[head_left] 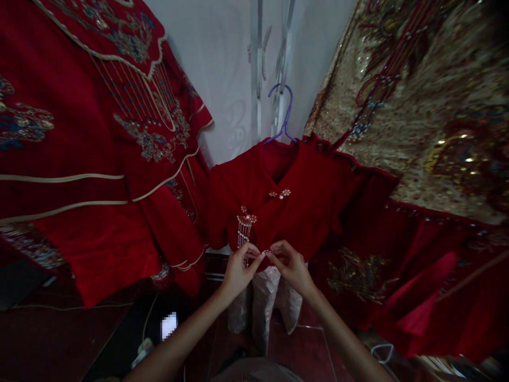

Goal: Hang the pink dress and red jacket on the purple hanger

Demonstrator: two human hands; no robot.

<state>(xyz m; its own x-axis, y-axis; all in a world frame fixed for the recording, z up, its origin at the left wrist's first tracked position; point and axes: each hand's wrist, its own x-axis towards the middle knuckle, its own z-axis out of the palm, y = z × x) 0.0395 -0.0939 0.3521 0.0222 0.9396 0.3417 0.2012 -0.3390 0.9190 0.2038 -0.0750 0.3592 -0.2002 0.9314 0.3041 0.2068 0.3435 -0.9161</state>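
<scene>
A small dark red jacket (302, 207) hangs on a purple hanger (283, 114) in front of me. It has a pearl clasp (280, 194) at the chest and a beaded tassel (245, 225) lower left. My left hand (238, 270) and my right hand (290, 265) meet at the jacket's lower front edge. Both pinch a small fastening there, fingertips almost touching. A pale sheer skirt or wrapping (264, 302) hangs below the jacket, under my hands.
A large red embroidered robe (99, 159) with cream piping hangs at the left. A gold sequinned garment (417, 116) with red lining hangs at the right. A white wall (230, 69) is behind. Dark reddish floor (59, 334) lies below, with a small white device and cables.
</scene>
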